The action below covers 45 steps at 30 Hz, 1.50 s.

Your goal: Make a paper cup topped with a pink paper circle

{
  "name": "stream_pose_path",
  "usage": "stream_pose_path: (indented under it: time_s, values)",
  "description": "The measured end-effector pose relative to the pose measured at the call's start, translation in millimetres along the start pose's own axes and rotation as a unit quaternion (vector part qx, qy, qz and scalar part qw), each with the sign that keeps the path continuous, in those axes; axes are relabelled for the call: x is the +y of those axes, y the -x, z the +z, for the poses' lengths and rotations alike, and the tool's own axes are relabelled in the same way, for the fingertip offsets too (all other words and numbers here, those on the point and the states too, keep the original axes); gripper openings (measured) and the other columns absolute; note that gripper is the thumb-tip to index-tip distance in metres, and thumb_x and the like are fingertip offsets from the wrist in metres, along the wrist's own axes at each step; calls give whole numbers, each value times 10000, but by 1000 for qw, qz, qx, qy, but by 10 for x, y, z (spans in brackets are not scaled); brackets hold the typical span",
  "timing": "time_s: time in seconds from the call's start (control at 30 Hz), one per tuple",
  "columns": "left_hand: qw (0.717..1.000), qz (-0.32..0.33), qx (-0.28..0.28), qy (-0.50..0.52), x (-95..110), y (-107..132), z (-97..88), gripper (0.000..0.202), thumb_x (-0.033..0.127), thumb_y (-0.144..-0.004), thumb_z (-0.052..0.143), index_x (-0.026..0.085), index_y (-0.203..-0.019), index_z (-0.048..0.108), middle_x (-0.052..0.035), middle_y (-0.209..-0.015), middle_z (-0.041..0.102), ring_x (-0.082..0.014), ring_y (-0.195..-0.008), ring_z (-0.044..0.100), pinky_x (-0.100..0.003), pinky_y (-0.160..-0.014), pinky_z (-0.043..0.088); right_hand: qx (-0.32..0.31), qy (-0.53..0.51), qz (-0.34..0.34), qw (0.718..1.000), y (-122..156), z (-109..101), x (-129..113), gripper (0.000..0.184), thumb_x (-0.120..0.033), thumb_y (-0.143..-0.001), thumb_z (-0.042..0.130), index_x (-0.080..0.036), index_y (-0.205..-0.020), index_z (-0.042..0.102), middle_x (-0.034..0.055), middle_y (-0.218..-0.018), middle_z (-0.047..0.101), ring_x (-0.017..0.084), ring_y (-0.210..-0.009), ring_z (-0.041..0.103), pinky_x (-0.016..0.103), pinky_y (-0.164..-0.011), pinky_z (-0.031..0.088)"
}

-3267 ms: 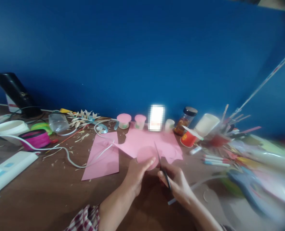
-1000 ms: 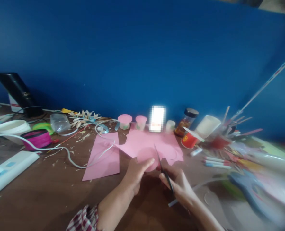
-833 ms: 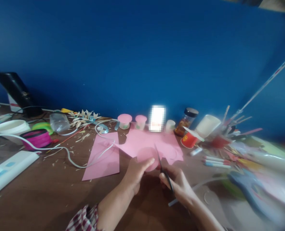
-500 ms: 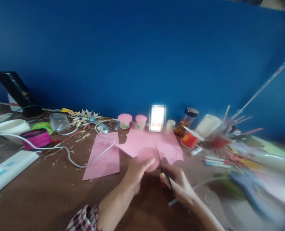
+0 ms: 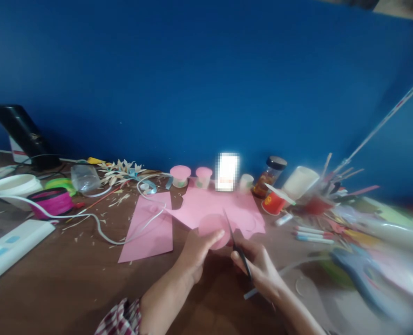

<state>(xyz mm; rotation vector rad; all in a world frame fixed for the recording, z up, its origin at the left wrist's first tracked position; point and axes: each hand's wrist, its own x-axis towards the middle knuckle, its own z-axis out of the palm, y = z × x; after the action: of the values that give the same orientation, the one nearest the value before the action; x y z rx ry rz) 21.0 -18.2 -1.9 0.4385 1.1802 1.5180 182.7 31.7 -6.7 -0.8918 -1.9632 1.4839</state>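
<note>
My left hand [image 5: 197, 251] pinches a round piece of pink paper [image 5: 211, 225], thumb on top. Scissors [image 5: 240, 255] with dark handles are in my right hand [image 5: 257, 263], its fingers wrapped round them. Their blades point away from me, along the right edge of the round piece. Beyond my hands lies a large pink sheet [image 5: 206, 200] with an uneven, cut edge. To the left is a second pink sheet [image 5: 150, 232], a white cable crossing it. Two small cups with pink round tops [image 5: 180, 172] stand at the back.
A lit phone [image 5: 227, 171] stands by the blue wall, a small white cup [image 5: 246, 181] beside it. Rightward are a dark-lidded jar [image 5: 271, 174], a red paper cup [image 5: 273, 204] and several markers [image 5: 314, 235]. A white power strip [image 5: 21, 242] and a pink tape roll [image 5: 50, 202] lie left.
The view has shifted very slightly. Both hands, the round paper and the scissors keep nearly the same places.
</note>
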Motion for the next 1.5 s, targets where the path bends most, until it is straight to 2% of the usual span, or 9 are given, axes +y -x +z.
stream_pose_path:
  time_s: [0.13,0.27,0.43,0.6,0.8,1.2,1.37,1.5]
  values:
    - [1000,-9,13,-5,35,23,23,367,292,-647,805,63,-925,740,-159,-869,755,-259,-790,697,-336,-720,533,4,2,8,1000,-6,0,-24,545,-576,-807,634,-64,-989,680,-3,-606,500,116,-538,432,234,-484,337]
    - [1000,-4,-7,-10,74,34,34,360,289,-656,795,62,-931,744,-163,-889,758,-271,-822,701,-338,-740,534,2,3,8,1000,0,2,-60,563,-598,-799,628,-64,-965,688,-4,-597,496,114,-529,431,233,-477,328]
    - [1000,-4,-3,-7,81,24,26,436,340,-654,804,56,-975,728,-187,-945,752,-313,-876,704,-378,-773,543,5,-13,21,1000,-1,14,-67,589,-615,-781,637,-62,-977,684,-8,-607,482,111,-525,429,232,-474,340]
    - [1000,7,-2,-9,57,9,11,404,316,-675,780,47,-972,725,-190,-941,752,-327,-891,705,-402,-808,541,2,-18,18,1000,-7,16,-64,553,-582,-769,674,-70,-979,688,-9,-629,483,109,-542,427,227,-480,367]
    - [1000,7,15,-17,33,-11,-5,420,328,-654,796,57,-969,732,-184,-946,751,-329,-902,701,-403,-810,538,3,-15,24,1000,8,13,-64,555,-588,-779,661,-85,-1011,695,-5,-635,505,111,-550,430,227,-490,388]
    - [999,11,27,-21,62,2,-2,438,327,-643,807,49,-972,730,-189,-936,749,-320,-878,702,-405,-799,535,4,-11,13,1000,12,14,-47,529,-572,-793,657,-90,-1005,705,-4,-626,497,107,-541,410,220,-468,345]
    - [1000,15,9,-11,42,-47,-38,454,323,-628,813,58,-987,731,-181,-953,749,-314,-887,697,-402,-809,528,3,-11,21,1000,16,16,-60,548,-584,-787,657,-79,-996,699,-23,-592,458,97,-523,386,216,-460,311]
    - [998,28,21,-51,38,-74,-52,409,334,-622,814,60,-918,743,-163,-884,755,-297,-855,693,-372,-771,525,-1,-20,29,999,7,14,-64,554,-593,-770,671,-89,-999,690,-23,-600,483,103,-522,422,224,-477,345]
